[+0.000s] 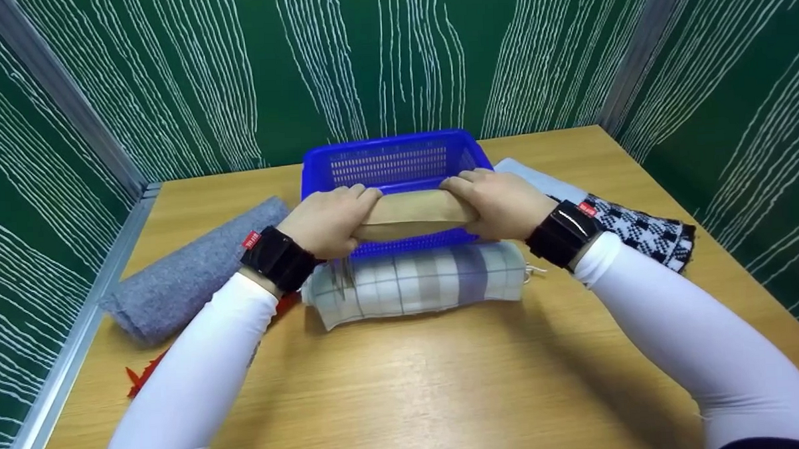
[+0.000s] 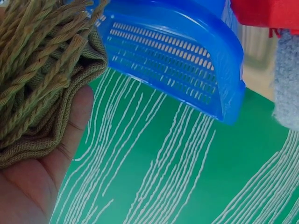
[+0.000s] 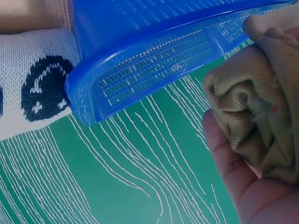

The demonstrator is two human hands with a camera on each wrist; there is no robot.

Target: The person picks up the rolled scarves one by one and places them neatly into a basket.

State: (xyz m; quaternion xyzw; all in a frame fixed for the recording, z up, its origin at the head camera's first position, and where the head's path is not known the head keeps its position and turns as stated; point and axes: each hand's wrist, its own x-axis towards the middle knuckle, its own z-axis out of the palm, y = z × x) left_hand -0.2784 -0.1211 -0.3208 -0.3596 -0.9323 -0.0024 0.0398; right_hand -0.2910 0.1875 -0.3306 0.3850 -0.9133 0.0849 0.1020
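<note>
A rolled tan scarf (image 1: 416,214) is stretched level between both hands, over the near part of a blue plastic basket (image 1: 383,144). My left hand (image 1: 333,220) grips its left end, where twisted fringe (image 2: 42,70) hangs out in the left wrist view. The other end is held by my right hand (image 1: 502,202); the right wrist view shows that end's spiral of folded cloth (image 3: 252,107), with fingers beneath it. Just in front of the basket lies a rolled plaid scarf (image 1: 415,280) in white, beige and grey-purple.
A thick grey roll (image 1: 195,271) lies to the left, with red fringed cloth (image 1: 139,380) partly hidden under the left forearm. Right of the basket is a black-and-white patterned knit roll (image 1: 639,229) with a pale end. Green walls with white lines (image 1: 400,58) stand behind the table (image 1: 405,384).
</note>
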